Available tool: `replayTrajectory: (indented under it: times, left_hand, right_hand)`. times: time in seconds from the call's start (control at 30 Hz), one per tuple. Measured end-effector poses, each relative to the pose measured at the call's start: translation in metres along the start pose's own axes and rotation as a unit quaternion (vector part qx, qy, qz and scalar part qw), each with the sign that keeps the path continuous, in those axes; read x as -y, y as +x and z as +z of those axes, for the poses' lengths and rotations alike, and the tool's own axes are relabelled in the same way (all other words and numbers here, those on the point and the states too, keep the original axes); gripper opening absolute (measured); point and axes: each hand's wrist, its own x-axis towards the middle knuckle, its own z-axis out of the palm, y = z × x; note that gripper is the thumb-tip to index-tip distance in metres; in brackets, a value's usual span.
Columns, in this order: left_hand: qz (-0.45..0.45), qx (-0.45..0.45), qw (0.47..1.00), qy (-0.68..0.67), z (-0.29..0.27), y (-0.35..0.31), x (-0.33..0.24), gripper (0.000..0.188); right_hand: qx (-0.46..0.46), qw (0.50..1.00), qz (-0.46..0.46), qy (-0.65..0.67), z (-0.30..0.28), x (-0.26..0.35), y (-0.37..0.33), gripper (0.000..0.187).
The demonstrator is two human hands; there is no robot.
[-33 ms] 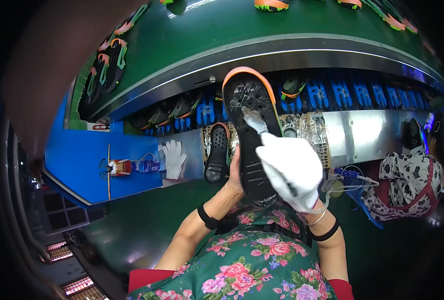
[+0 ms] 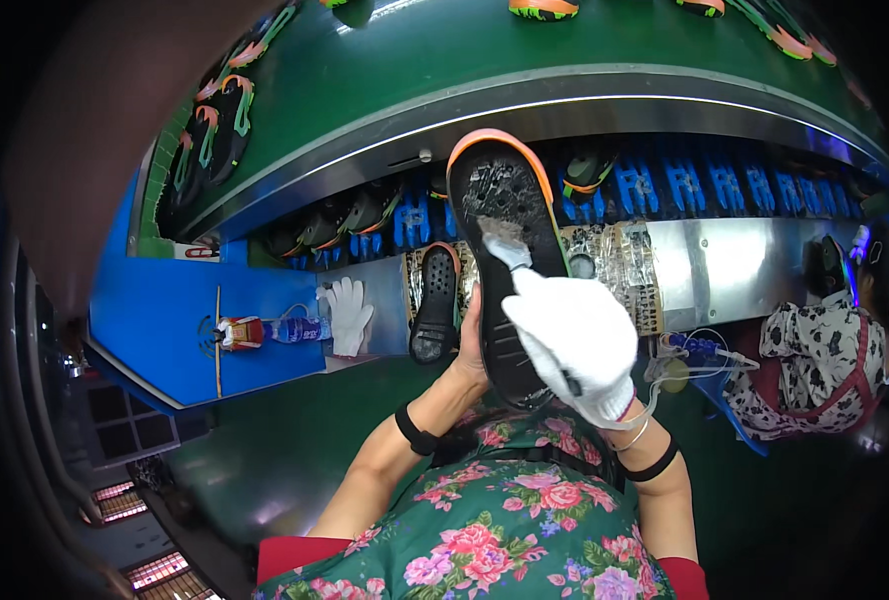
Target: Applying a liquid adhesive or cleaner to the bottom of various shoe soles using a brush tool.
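Right, gloved right hand point(image 2: 577, 340), fingers clamped on white brush point(image 2: 506, 249), coats black orange-rimmed shoe sole point(image 2: 505, 260); bare left hand point(image 2: 470, 345) grips sole's edge. Toe glistens (heel looks dry).

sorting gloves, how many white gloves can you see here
2: one white glove worn on the right hand, which holds a brush to the shoe sole; one spare white glove lying on the bench. Others may be hidden.

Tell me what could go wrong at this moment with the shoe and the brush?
The bare left hand holds the shoe from behind, so glue may reach its skin. The brush in the gloved right hand works near the orange rim, so it could smear it. The raised shoe might slip.
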Motion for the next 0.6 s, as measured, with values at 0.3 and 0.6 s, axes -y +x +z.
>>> replayTrajectory:
  times: [0.3, 0.6]
  left_hand:
    - [0.062, -0.004, 0.998, -0.011, 0.032, 0.018, -0.006, 0.1]
    - [0.065, 0.041, 0.992, -0.098, 0.053, 0.033, -0.012, 0.103]
  right_hand:
    - [-0.008, 0.997, 0.046, 0.069, 0.002, 0.0, -0.008, 0.033]
    - [-0.05, 0.974, 0.138, 0.173, 0.008, -0.001, -0.015, 0.027]
